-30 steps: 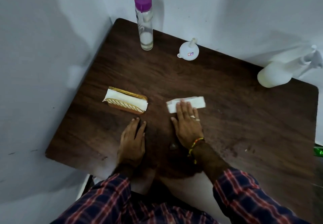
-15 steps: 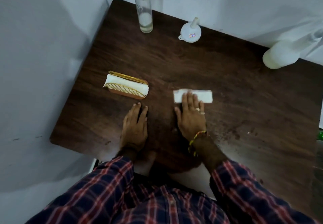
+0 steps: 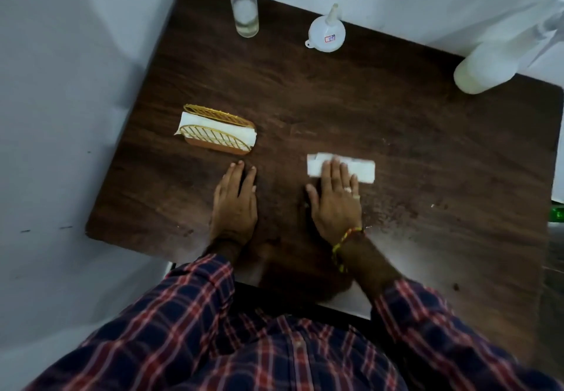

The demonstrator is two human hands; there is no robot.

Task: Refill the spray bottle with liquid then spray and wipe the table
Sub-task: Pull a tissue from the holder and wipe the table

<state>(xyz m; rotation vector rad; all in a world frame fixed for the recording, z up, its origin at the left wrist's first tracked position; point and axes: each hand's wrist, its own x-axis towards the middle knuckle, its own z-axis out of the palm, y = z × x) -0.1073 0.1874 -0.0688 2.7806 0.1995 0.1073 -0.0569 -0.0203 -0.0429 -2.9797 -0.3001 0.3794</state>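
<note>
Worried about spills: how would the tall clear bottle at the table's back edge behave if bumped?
The tall clear bottle looks narrow-based, so probably tips easily. Only a little liquid shows at its bottom, so it is likely light. On its side, its round body would likely roll.

Navy-and-red plaid sleeves [image 3: 433,323], a ring [image 3: 348,189], a yellow-red wrist thread [image 3: 345,239].

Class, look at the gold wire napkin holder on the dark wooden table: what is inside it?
The gold wire napkin holder holds a stack of white paper napkins, ends poking out both sides. The wire front partly covers them; their number cannot be told.
</note>
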